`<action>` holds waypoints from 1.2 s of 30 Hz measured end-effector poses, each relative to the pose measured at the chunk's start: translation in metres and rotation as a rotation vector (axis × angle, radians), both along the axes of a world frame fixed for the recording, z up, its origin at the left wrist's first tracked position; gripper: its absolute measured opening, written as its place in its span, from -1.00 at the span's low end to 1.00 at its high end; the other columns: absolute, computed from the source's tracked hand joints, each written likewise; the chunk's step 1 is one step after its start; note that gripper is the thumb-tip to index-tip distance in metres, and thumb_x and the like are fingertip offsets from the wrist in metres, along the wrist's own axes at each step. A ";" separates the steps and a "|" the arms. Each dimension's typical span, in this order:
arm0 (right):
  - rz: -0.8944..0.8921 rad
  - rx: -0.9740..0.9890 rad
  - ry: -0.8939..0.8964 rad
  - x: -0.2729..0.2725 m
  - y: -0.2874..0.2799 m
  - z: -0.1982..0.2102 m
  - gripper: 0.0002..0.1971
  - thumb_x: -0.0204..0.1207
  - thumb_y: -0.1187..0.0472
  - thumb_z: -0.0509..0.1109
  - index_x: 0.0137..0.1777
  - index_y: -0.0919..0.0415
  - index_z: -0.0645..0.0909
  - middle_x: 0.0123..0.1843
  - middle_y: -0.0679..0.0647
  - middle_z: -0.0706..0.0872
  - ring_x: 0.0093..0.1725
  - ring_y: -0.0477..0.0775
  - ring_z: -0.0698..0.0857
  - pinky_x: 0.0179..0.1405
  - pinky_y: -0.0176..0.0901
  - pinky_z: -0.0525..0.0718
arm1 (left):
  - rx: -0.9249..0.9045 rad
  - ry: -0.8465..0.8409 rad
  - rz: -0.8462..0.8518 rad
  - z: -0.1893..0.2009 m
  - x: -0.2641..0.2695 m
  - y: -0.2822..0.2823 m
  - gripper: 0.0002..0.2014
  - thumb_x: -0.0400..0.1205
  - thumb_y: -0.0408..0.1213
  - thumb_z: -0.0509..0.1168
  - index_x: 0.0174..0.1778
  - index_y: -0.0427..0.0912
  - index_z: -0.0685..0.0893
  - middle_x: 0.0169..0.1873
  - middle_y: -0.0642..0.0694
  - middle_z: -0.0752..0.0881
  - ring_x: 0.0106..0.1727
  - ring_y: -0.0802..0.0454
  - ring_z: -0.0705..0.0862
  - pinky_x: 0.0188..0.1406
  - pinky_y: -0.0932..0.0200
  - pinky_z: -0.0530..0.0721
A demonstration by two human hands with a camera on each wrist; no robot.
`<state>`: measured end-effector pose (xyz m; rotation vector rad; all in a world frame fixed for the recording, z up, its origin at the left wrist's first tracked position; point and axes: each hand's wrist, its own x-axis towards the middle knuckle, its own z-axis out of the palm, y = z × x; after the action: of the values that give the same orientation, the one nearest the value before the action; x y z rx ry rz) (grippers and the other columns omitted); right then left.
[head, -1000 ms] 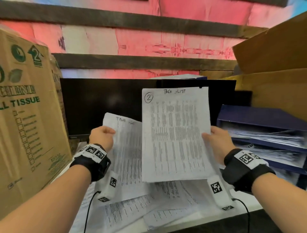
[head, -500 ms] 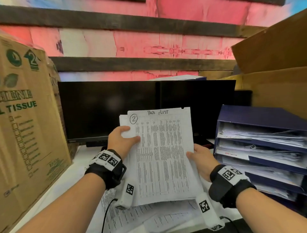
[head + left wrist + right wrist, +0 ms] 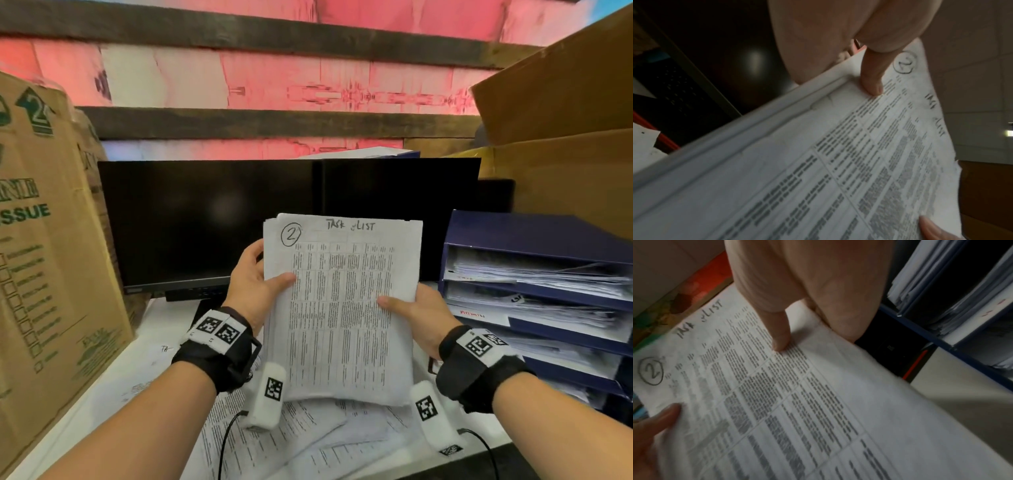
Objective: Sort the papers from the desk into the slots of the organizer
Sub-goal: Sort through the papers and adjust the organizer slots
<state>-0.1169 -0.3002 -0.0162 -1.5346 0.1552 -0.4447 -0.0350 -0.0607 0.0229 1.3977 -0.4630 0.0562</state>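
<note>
A small stack of printed sheets [image 3: 342, 308], headed "Task List" with a circled 2, stands upright in front of me above the desk. My left hand [image 3: 255, 284] pinches its left edge, thumb on the front [image 3: 871, 81]. My right hand [image 3: 416, 311] pinches its right edge, thumb on the front [image 3: 780, 337]. The same stack [image 3: 818, 178] fills the left wrist view, and the stack [image 3: 797, 402] fills the right wrist view too. The blue organizer [image 3: 534, 236] stands at the right, its slots holding papers. More loose sheets [image 3: 291, 442] lie on the desk below.
A dark monitor [image 3: 212, 222] stands behind the stack. A tall cardboard tissue box [image 3: 51, 267] blocks the left side. Large cardboard boxes [image 3: 565, 130] sit behind and above the organizer. The white desk [image 3: 154, 335] runs under everything.
The two separate sheets have been brought together into one aligned stack. It has come lower and nearer to me, and both hands now hold it by the sides.
</note>
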 end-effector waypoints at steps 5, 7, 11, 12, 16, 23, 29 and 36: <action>-0.154 -0.135 -0.088 0.004 0.018 0.006 -0.72 0.49 0.29 0.49 0.14 -0.03 0.64 0.03 -0.13 0.76 0.04 -0.08 0.74 0.04 -0.09 0.70 | 0.023 -0.071 0.181 -0.002 0.001 -0.008 -0.66 0.58 -0.44 0.37 0.25 -0.06 0.61 0.08 0.00 0.75 0.06 0.04 0.76 -0.02 0.01 0.78; -0.150 -0.163 -0.124 0.001 0.027 0.001 -0.71 0.53 0.30 0.45 0.18 -0.02 0.59 0.00 -0.20 0.72 0.01 -0.20 0.70 -0.12 -0.30 0.66 | 0.061 -0.133 0.201 -0.010 -0.006 -0.012 -0.57 0.60 -0.43 0.34 0.34 0.01 0.50 0.13 0.07 0.69 0.11 0.12 0.71 -0.06 0.13 0.77; -0.067 -0.267 -0.125 -0.002 0.041 -0.012 -0.64 0.57 0.34 0.39 0.12 -0.16 0.44 0.07 -0.18 0.68 0.06 -0.21 0.69 -0.10 -0.37 0.68 | 0.175 -0.174 0.121 -0.036 -0.014 -0.019 -0.34 0.59 -0.50 0.33 0.49 0.07 0.22 0.19 0.16 0.54 0.12 0.25 0.62 -0.31 0.44 0.68; -0.047 -0.273 -0.098 -0.002 0.042 -0.016 -0.61 0.57 0.35 0.39 0.13 -0.18 0.40 0.10 -0.16 0.67 0.09 -0.19 0.68 -0.03 -0.30 0.70 | 0.195 -0.140 0.123 -0.043 -0.013 -0.020 -0.33 0.59 -0.48 0.35 0.50 0.05 0.19 0.21 0.12 0.54 0.15 0.21 0.62 -0.30 0.42 0.67; -0.006 -0.326 0.042 -0.001 0.036 -0.034 -0.52 0.59 0.31 0.37 0.37 -0.06 0.26 0.22 -0.14 0.59 0.22 -0.10 0.61 0.26 -0.16 0.55 | 0.319 0.037 0.139 -0.069 -0.007 -0.016 -0.58 0.67 -0.39 0.25 0.45 -0.10 0.39 0.23 -0.01 0.61 0.22 0.06 0.62 -0.05 0.32 0.59; -0.233 -0.299 0.025 -0.004 0.010 -0.031 -0.54 0.52 0.31 0.46 0.40 0.17 0.47 0.21 -0.01 0.68 0.16 -0.02 0.67 0.07 -0.25 0.60 | 0.372 0.070 0.104 -0.061 -0.007 -0.018 -0.64 0.70 -0.42 0.18 0.42 -0.13 0.50 0.28 -0.05 0.64 0.24 0.01 0.62 0.19 0.10 0.58; -0.228 -0.333 0.062 -0.031 -0.018 -0.025 -0.61 0.56 0.27 0.44 0.37 0.11 0.52 0.24 -0.05 0.69 0.22 0.00 0.67 0.21 -0.08 0.60 | 0.389 0.107 -0.036 -0.063 -0.010 -0.040 -0.65 0.68 -0.43 0.20 0.37 -0.09 0.54 0.24 -0.03 0.68 0.24 -0.03 0.66 0.33 -0.12 0.61; -0.290 -0.250 0.128 -0.077 -0.060 -0.020 -0.71 0.60 0.37 0.32 0.28 0.16 0.62 0.28 0.11 0.71 0.23 0.16 0.70 0.35 0.19 0.59 | 0.455 0.121 -0.244 -0.073 -0.026 -0.083 -0.64 0.66 -0.39 0.24 0.38 -0.07 0.56 0.23 -0.05 0.72 0.27 -0.05 0.68 0.34 -0.23 0.60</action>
<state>-0.1936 -0.3602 -0.0366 -1.7961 0.4397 -0.6124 -0.0615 -0.1435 -0.0504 1.7656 -0.5639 -0.3496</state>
